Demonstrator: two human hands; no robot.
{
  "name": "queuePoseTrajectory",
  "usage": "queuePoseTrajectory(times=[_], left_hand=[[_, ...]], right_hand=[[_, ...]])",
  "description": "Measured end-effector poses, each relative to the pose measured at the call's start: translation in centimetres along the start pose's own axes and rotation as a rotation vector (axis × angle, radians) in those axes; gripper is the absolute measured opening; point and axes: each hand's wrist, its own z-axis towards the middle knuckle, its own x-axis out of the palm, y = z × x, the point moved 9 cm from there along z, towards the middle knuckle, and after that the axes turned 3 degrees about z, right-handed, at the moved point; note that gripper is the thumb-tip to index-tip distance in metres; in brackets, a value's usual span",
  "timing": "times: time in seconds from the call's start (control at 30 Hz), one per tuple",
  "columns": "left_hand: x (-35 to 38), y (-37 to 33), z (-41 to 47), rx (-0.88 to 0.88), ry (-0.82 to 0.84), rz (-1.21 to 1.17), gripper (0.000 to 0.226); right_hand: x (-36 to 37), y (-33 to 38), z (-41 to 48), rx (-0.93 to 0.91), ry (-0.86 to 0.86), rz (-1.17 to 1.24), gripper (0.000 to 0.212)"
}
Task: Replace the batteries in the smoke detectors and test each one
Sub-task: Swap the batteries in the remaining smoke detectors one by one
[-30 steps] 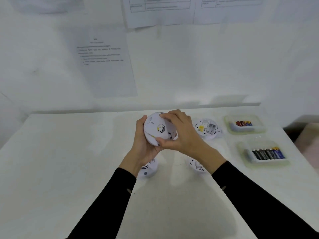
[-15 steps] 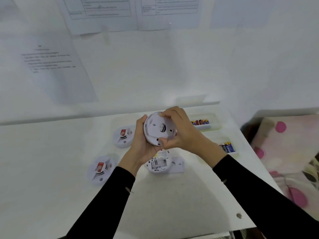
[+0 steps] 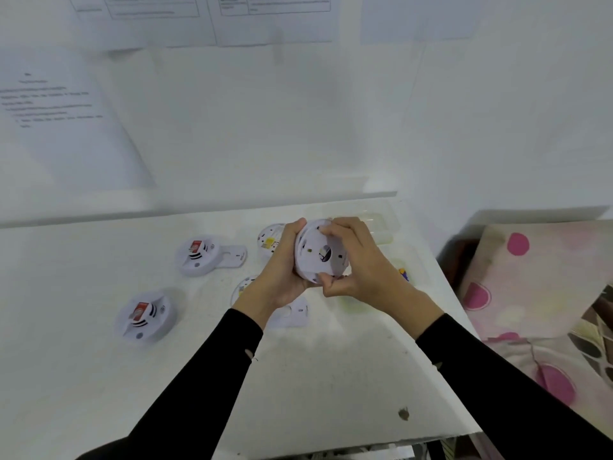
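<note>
White surface below a wall hung with papers, round smoke detector held above the surface's middle, left hand cupping its left edge, right hand fingers curled round the rim, pinching it, two more detectors lying further left.

Soft, cool, diffuse light fills the scene. Faint grey shadows lie on the desk between the black sleeves and beside the smoke detectors near its left edge. Everything looks slightly smeared, and print on the wall sheets is unreadable. Wide-angle bending tilts the sheets and the desk's far edge.
</note>
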Motion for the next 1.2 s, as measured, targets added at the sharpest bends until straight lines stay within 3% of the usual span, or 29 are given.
queuePoseTrajectory(times=[0.13, 0.27, 0.4, 0.6, 0.8, 0.9, 0.97, 1.07, 1.2], left_hand=[[0.0, 0.9, 0.6, -0.021, -0.012, 0.009, 0.055], [-1.8, 1.2, 1.1, 0.02, -0.083, -0.142, 0.058], [-4.5, 0.0, 0.9, 0.103, -0.197, -0.33, 0.065], [-4.7, -1.2, 0.2, 0.149, -0.173, -0.403, 0.058], [-4.2, -0.2, 1.0, 0.123, -0.141, -0.387, 0.064], [-3.7, 0.1, 1.4, 0.112, -0.13, -0.366, 0.064], [-3.2, 0.0, 1.5, 0.119, -0.124, -0.368, 0.061], [-2.2, -0.7, 1.6, 0.164, -0.099, -0.345, 0.055], [-0.9, -1.4, 1.7, 0.188, -0.073, -0.33, 0.051]], right_hand=[[-0.8, 0.0, -0.2, -0.071, 0.032, -0.032, 0.069], [-1.6, 0.3, -1.2, -0.112, -0.006, -0.048, 0.066], [1.9, 0.1, -4.7, -0.11, 0.157, -0.028, 0.062], [7.2, -1.8, -9.1, -0.009, 0.45, -0.007, 0.046], [7.9, -3.7, -11.2, 0.064, 0.511, -0.017, 0.042], [6.3, -2.5, -9.4, 0.009, 0.403, 0.05, 0.037], [3.7, -1.7, -6.6, -0.016, 0.202, 0.105, 0.024], [-0.3, -3.1, -2.7, 0.106, -0.113, 0.147, 0.017], [-1.0, -5.0, 0.1, 0.22, -0.125, 0.171, 0.018]])
